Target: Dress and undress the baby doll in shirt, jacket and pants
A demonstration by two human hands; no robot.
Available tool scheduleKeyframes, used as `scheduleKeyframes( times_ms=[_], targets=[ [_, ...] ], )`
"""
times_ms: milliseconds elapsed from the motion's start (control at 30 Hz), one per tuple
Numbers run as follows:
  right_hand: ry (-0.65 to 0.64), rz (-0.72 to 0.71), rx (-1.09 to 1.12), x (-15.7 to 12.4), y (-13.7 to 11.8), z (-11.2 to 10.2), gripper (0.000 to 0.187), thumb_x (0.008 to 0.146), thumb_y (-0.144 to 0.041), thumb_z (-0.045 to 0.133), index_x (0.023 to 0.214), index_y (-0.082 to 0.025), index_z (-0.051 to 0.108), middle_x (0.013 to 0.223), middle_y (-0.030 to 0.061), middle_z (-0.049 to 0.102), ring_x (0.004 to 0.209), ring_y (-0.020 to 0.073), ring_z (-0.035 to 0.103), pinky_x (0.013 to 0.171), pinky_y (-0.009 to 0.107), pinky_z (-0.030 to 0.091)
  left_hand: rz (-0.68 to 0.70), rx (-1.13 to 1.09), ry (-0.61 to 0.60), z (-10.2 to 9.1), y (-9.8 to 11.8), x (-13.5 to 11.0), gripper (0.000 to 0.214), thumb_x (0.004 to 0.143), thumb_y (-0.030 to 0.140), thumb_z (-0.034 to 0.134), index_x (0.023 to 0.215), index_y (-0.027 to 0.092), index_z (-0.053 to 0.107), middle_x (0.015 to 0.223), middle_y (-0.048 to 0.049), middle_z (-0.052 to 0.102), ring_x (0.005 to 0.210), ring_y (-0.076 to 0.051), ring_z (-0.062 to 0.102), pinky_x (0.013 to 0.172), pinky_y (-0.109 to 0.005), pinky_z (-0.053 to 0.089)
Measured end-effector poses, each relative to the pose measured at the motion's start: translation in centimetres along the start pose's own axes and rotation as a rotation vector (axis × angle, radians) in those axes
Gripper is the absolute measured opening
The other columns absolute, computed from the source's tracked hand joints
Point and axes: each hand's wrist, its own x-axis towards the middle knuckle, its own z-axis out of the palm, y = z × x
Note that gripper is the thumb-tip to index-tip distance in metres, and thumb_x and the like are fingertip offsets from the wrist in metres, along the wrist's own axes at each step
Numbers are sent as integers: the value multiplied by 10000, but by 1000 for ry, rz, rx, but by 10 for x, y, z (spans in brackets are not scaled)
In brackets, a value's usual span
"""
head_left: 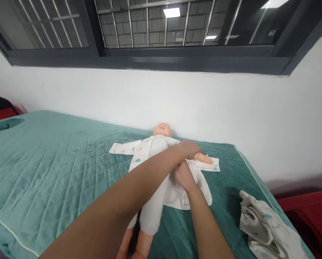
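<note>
A baby doll [162, 130] lies on its back on a green quilted bed [53, 162], head toward the wall. It lies on an open white printed garment [135, 149] with one sleeve spread to the left. My left hand [190, 149] reaches across the doll's chest and is closed over the doll's arm near its bare hand [206, 158]. My right hand [183, 177] is just below it, fingers closed on the garment's right side by the doll's torso. The doll's bare legs [139, 248] point toward me.
A crumpled white printed cloth [263, 223] lies at the bed's right near corner. The white wall [231, 108] runs right behind the doll's head, under a dark barred window. Red furniture [309, 208] stands right of the bed, and a face hole [7, 124] is at the far left.
</note>
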Motion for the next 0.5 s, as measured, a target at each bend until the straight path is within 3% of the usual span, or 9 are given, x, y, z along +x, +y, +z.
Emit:
scheduleKeyframes(
  times_ms=[100, 167, 333, 400, 500],
  targets=[
    [-148, 91, -52, -2, -12, -29, 331, 887, -369, 535, 1108, -208, 721, 1199, 66, 724, 1120, 297, 641, 954, 412, 502, -35, -24, 60, -1, -13, -4, 328, 835, 130, 543, 1150, 215, 567, 1123, -91, 700, 944, -250, 687, 705, -326, 496],
    [-169, 162, -109, -2, -11, -50, 302, 877, -397, 552, 1022, -223, 752, 1112, 38, 752, 1076, 287, 659, 944, 394, 497, -46, -39, 113, -1, -19, -7, 349, 820, 155, 548, 1164, 215, 545, 1117, -88, 699, 942, -252, 685, 699, -328, 491],
    [269, 519, -383, 1, 25, -69, 249, 715, -358, 711, 894, -186, 723, 1170, 168, 706, 1170, 358, 607, 1009, 472, 432, 0, -21, 186, 9, -22, -11, 280, 835, 189, 518, 1110, 226, 555, 1098, -67, 698, 955, -238, 669, 722, -325, 477],
    [320, 576, -357, 2, 40, -68, 212, 627, -341, 767, 768, -203, 687, 1087, 185, 716, 1167, 395, 600, 993, 518, 431, 0, 1, 203, 13, -21, -13, 283, 835, 179, 515, 1110, 226, 559, 1103, -73, 694, 959, -239, 665, 729, -327, 473],
    [332, 567, -233, 3, 54, -73, 181, 579, -287, 755, 573, -245, 580, 797, 123, 717, 1070, 393, 645, 934, 527, 466, 8, 18, 236, 17, -20, -16, 288, 844, 202, 534, 1130, 220, 559, 1123, -86, 686, 983, -255, 659, 741, -338, 472]
  ],
)
